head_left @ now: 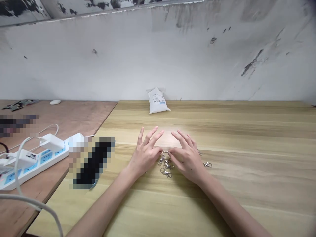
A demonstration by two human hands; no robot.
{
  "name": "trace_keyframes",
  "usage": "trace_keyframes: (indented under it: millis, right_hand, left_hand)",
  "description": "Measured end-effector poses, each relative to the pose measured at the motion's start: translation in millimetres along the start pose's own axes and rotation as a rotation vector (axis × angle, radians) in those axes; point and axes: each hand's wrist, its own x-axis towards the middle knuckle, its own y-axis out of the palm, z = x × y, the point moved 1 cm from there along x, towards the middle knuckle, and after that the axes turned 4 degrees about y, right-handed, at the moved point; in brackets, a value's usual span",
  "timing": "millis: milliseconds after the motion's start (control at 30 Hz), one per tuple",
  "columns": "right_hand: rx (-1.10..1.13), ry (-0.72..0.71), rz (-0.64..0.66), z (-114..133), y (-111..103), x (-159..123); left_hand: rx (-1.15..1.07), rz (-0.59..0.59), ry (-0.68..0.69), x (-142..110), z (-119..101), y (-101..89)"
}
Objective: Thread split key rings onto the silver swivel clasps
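I can't read the barcode label point(158, 101) on the white packet point(153, 93). In front of it, left hand point(145, 156) and right hand point(189, 157) pinch a metal piece point(166, 152) beside swivel clasps point(168, 174); left of the packet, a power strip point(53, 160).

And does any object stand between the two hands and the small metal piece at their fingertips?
Nothing visible does: the left hand and right hand both pinch the small metal piece. Several loose clasps lie just on its near side, and the white packet lies beyond both hands.
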Motion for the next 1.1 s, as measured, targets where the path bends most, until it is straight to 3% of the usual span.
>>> trace_keyframes:
  millis: [500,733,1100]
  right_hand:
    - [-0.056,0.021,0.038,6.5,2.1,0.7]
    - [-0.089,0.008,-0.024,11.3,3.2,0.9]
    - [-0.034,0.152,-0.041,17.1,7.9,0.4]
  left_hand:
    - [-0.032,0.05,-0.017,-2.1,-2.4,5.9]
    - [-0.1,0.062,-0.071,-1.2,-0.6,2.8]
    - [-0.168,0.123,-0.163,-1.1,-1.7,4.9]
